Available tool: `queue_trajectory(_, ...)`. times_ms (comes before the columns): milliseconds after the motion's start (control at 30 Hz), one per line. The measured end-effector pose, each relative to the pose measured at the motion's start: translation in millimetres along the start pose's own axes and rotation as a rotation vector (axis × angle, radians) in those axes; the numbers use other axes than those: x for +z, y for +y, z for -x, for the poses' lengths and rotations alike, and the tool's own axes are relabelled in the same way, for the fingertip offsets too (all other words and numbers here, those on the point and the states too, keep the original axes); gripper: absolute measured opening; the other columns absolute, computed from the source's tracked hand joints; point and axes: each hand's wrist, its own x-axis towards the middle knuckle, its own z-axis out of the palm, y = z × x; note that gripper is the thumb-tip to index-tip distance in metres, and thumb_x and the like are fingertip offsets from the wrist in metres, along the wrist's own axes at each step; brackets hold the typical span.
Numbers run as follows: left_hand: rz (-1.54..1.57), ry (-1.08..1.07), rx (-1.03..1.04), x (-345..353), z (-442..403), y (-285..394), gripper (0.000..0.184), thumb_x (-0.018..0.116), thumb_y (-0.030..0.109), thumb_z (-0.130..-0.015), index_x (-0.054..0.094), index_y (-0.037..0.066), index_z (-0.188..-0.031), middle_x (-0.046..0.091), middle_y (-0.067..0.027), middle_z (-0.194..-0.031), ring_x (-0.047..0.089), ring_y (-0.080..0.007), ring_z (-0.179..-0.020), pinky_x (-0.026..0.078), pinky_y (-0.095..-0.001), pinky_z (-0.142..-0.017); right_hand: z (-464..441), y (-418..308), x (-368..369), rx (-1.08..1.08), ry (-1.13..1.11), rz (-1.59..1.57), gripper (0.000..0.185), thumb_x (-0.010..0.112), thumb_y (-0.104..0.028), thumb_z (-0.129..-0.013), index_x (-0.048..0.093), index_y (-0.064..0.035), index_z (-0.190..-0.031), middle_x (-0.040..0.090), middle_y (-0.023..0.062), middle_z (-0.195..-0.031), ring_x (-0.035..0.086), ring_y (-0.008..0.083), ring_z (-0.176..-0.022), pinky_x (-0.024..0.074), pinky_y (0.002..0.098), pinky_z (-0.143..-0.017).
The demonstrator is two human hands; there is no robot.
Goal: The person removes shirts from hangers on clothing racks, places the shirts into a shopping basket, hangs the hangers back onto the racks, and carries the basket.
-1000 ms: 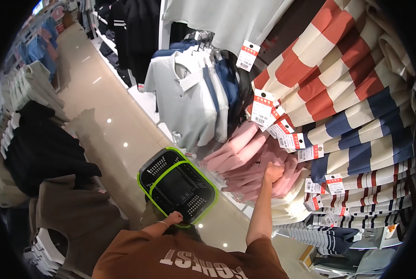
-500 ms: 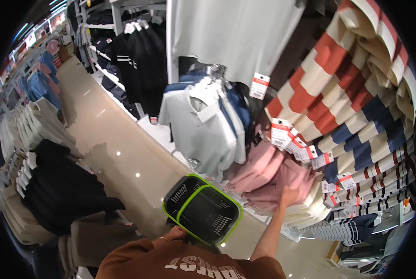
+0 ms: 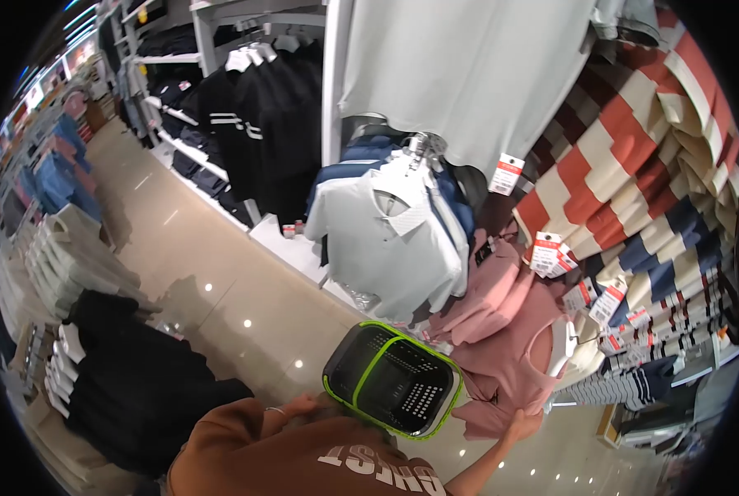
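Note:
A black shopping basket (image 3: 398, 380) with a bright green rim and handle sits in front of my body, its visible inside bare. At its near left edge is my left hand (image 3: 303, 404), closed on the basket; part of the fingers is hidden. My right hand (image 3: 524, 424) grips the near edge of a pink shirt (image 3: 506, 364). That shirt is spread out, its neckline showing, on a white hanger (image 3: 560, 349). Behind it hang more pink shirts (image 3: 493, 285).
Grey-green polo shirts (image 3: 386, 236) hang ahead. Checked and striped garments with price tags (image 3: 545, 250) fill the right side. Black shirts (image 3: 138, 364) on a rack stand at left, beside the tiled aisle floor (image 3: 212, 281).
My right hand has drawn the pink shirt outward from the rack and toward me, exposing its neckline and hanger. The view has shifted, and the basket appears further right.

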Motion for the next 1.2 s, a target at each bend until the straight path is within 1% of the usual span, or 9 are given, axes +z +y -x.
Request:
queue_trajectory(67,-0.035,-0.125,-0.045,-11,0,-13,0.031,0.064,0.035,-0.075,0.061,0.006,-0.063,0.053,0.0001,-0.057,0.044,-0.0121,-0.044,0.035,-0.0303,-0.041,11,-2,-30,-0.003,-0.044,0.024,0.055,0.051,-0.001,-0.053,0.056,0.0056,-0.107,0.060,0.0257,-0.098,0.056,0.0422,-0.096,0.0418,0.0417,-0.086)
queue_trajectory(133,-0.081,-0.222,-0.113,-12,-8,-30,0.030,0.059,0.036,-0.078,0.061,0.007,-0.073,0.059,-0.0008,-0.067,0.049,-0.0137,-0.050,0.040,-0.0319,-0.047,12,26,-38,-0.137,0.106,-0.030,0.044,0.050,0.000,-0.052,0.056,0.0048,-0.095,0.058,0.0217,-0.082,0.054,0.0376,-0.077,0.0436,0.0391,-0.075)
queue_trajectory(167,0.069,-0.286,-0.177,-13,-7,-31,0.030,0.056,0.037,-0.080,0.061,0.007,-0.080,0.060,-0.0022,-0.077,0.053,-0.0154,-0.059,0.043,-0.0335,-0.054,12,39,-42,-0.207,0.179,-0.058,0.039,0.050,0.000,-0.051,0.056,0.0044,-0.089,0.056,0.0197,-0.074,0.053,0.0353,-0.067,0.0446,0.0377,-0.070)
queue_trajectory(233,0.363,-0.401,-0.315,-19,23,-28,0.034,0.048,0.038,-0.083,0.060,0.008,-0.096,0.063,-0.0050,-0.096,0.059,-0.0189,-0.076,0.048,-0.0368,-0.068,16,45,-60,-0.234,0.154,-0.140,0.036,0.049,0.000,-0.051,0.055,0.0039,-0.086,0.055,0.0187,-0.071,0.051,0.0338,-0.064,0.0445,0.0370,-0.068)
queue_trajectory(333,0.375,-0.502,-0.435,-36,93,31,0.045,0.042,0.037,-0.085,0.053,0.006,-0.117,0.056,-0.0087,-0.118,0.054,-0.0243,-0.105,0.042,-0.0417,-0.090,25,63,-79,-0.192,0.124,-0.165,0.032,0.048,0.000,-0.052,0.054,0.0027,-0.083,0.053,0.0182,-0.068,0.048,0.0324,-0.061,0.0443,0.0361,-0.066)
queue_trajectory(433,0.506,-0.532,-0.394,-41,121,44,0.049,0.044,0.035,-0.084,0.050,0.003,-0.121,0.055,-0.0123,-0.121,0.053,-0.0259,-0.109,0.039,-0.0427,-0.095,30,71,-86,-0.158,0.128,-0.131,0.030,0.048,0.000,-0.052,0.053,0.0013,-0.081,0.052,0.0192,-0.066,0.047,0.0324,-0.060,0.0439,0.0359,-0.065)
queue_trajectory(567,0.649,-0.784,-0.422,-57,120,26,0.049,0.045,0.035,-0.084,0.050,0.002,-0.120,0.055,-0.0136,-0.120,0.052,-0.0253,-0.110,0.037,-0.0425,-0.096,38,73,-84,-0.088,0.082,-0.122,0.029,0.050,0.000,-0.052,0.054,0.0002,-0.081,0.051,0.0203,-0.066,0.047,0.0356,-0.061,0.0439,0.0368,-0.064)
queue_trajectory(767,0.360,-0.874,-0.385,-51,113,26,0.045,0.046,0.033,-0.083,0.053,0.002,-0.115,0.057,-0.0127,-0.112,0.053,-0.0234,-0.101,0.039,-0.0407,-0.091,41,87,-69,-0.056,0.008,-0.064,0.031,0.055,-0.002,-0.051,0.055,0.0001,-0.082,0.053,0.0220,-0.068,0.052,0.0417,-0.066,0.0448,0.0394,-0.065)
queue_trajectory(1200,-0.134,-0.966,-0.236,-45,104,41,0.037,0.049,0.031,-0.082,0.059,0.002,-0.104,0.062,-0.0106,-0.095,0.055,-0.0191,-0.084,0.044,-0.0366,-0.078,31,56,-79,-0.156,0.034,-0.013,0.030,0.054,0.000,-0.052,0.058,0.0001,-0.082,0.056,0.0232,-0.071,0.055,0.0432,-0.071,0.0445,0.0419,-0.065)
